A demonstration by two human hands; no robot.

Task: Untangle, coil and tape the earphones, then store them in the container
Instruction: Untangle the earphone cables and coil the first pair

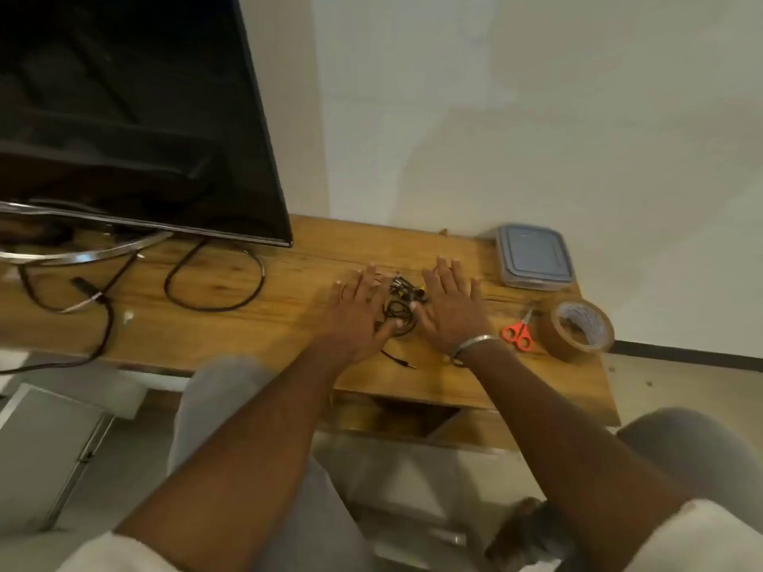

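A person's left hand (360, 308) and right hand (452, 309) lie flat, fingers straight and gripping nothing, flanking tangled earphones (402, 302) on a wooden table (256, 324).

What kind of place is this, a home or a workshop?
Probably a home living room: a large flat-screen TV stands on a low wooden table against a plain wall, with loose cables on it.
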